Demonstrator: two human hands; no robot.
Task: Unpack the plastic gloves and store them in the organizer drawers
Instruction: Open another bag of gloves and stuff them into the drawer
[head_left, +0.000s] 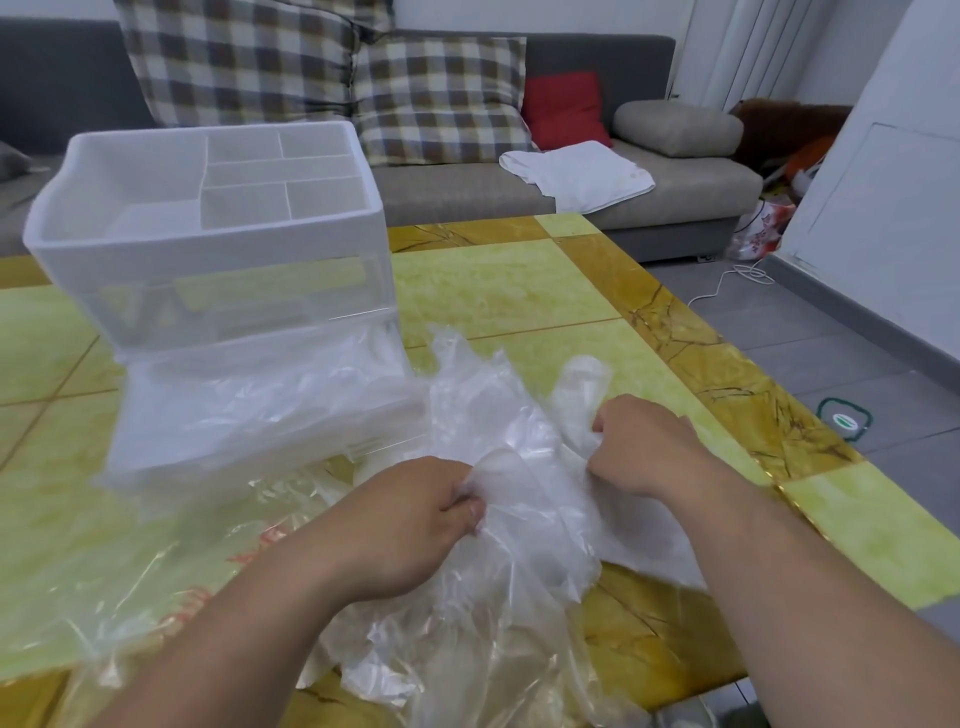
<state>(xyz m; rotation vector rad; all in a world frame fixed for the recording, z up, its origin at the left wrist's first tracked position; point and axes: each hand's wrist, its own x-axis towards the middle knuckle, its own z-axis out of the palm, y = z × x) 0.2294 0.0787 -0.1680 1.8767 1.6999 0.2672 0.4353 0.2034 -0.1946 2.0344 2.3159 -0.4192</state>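
Note:
A heap of clear plastic gloves (498, 431) lies on the table in front of me. My left hand (410, 525) pinches the near left part of the heap. My right hand (644, 447) grips its right side, fingers curled into the film. A white plastic organizer (208, 244) stands at the left, with a divided tray on top. Its lower drawer (260, 415) is pulled out toward me and holds crumpled clear gloves. More clear film, the opened packaging (171, 582) with red print, lies near my left forearm.
The table (519, 291) has a green and gold marbled top; its right edge runs diagonally past my right arm. Behind it is a grey sofa (467, 192) with plaid cushions, a red cushion and a white cloth (576, 174). A cable lies on the floor at right.

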